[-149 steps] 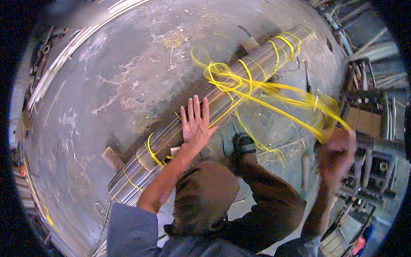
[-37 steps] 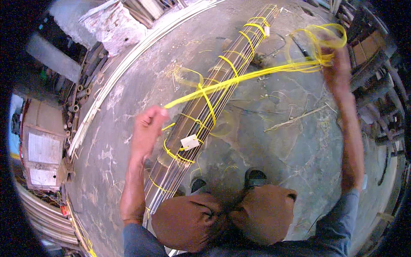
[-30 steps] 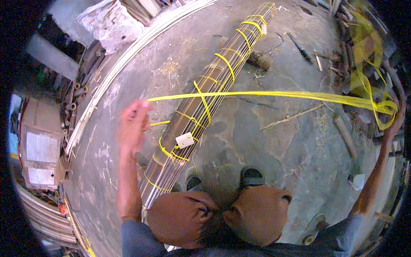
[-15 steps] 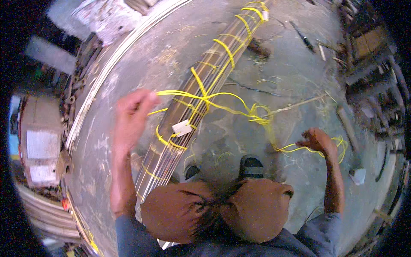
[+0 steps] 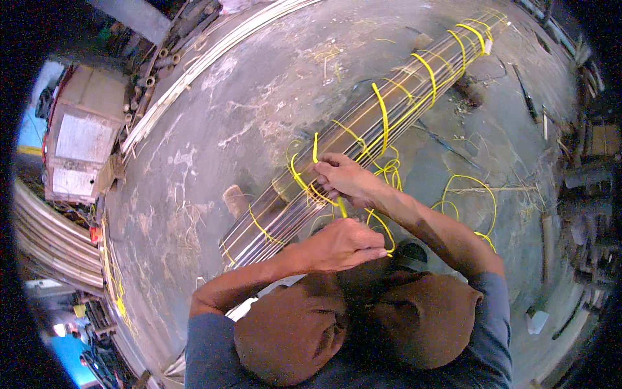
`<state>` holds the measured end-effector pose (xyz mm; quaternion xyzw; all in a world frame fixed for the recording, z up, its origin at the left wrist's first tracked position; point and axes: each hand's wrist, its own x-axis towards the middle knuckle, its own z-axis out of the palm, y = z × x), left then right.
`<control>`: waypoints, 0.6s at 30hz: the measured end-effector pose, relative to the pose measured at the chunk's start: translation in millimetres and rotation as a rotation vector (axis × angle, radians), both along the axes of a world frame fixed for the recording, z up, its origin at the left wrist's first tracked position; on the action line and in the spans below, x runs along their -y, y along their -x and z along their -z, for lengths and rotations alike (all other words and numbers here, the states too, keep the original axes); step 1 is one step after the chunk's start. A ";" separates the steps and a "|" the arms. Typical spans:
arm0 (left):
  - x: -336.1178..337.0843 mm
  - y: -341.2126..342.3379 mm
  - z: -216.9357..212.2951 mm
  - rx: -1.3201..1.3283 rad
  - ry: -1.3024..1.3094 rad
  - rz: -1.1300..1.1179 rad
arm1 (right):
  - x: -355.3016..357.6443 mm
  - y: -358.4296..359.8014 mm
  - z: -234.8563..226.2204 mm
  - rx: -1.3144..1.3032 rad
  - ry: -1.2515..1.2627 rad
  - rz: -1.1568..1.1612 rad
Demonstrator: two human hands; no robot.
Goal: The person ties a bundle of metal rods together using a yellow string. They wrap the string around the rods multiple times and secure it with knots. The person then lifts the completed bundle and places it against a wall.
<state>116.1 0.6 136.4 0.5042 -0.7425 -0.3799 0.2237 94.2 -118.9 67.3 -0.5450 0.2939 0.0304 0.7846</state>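
A long bundle of thin rods or strips [image 5: 272, 214] lies slantwise on the floor before me, bound at intervals with yellow strapping [image 5: 385, 120]. My right hand [image 5: 346, 178] is over the near part of the bundle, fingers closed on the yellow strap, with a short piece sticking up past the fingertips. Just below it, at the bundle's near side, my left hand [image 5: 353, 243] is closed around the same strapping, which runs taut between the two hands. A loose tail shows beside the left hand. The bundle's surface under my right hand is hidden.
Loose loops of yellow strap [image 5: 495, 204] trail over the floor to the right. Long pale strips [image 5: 172, 91] lie along the left. Beyond them stand a cabinet-like box [image 5: 81, 142] and stacked curved lengths [image 5: 55, 230]. Dark clutter lines the right edge.
Both hands have come together at the bundle; my left hand moved right and down, my right hand left and up. The view has shifted, so the bundle appears further right.
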 end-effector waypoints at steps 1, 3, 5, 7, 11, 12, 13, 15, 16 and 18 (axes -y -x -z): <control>-14.2 -7.9 9.3 0.033 0.104 -0.157 | -7.1 -3.1 0.4 0.091 0.266 0.029; -38.6 -28.2 13.5 0.101 0.317 -0.452 | -12.1 -1.3 0.5 0.278 0.802 0.105; -49.6 -42.0 44.8 0.461 0.318 -0.836 | -10.1 6.2 2.9 0.144 0.749 0.022; -57.8 -59.6 76.5 0.777 0.241 -0.948 | -22.4 9.4 8.4 0.068 0.780 -0.046; -72.4 -86.4 134.3 1.111 0.117 -0.787 | -61.5 20.3 -13.3 0.181 0.682 -0.130; -70.1 -83.2 126.1 1.060 0.075 -0.792 | -58.5 34.4 -11.2 0.226 0.707 -0.087; -70.6 -81.1 120.2 1.010 0.030 -0.799 | -59.1 47.5 -0.3 0.152 0.706 -0.152; -65.5 -78.3 115.6 0.937 0.004 -0.805 | -53.4 70.1 28.3 0.014 0.731 -0.277; -61.4 -77.5 113.6 0.912 0.008 -0.812 | -51.5 76.2 43.4 0.000 0.714 -0.311; -59.3 -75.8 110.1 0.847 0.010 -0.819 | -56.0 79.4 94.1 -0.002 0.775 -0.290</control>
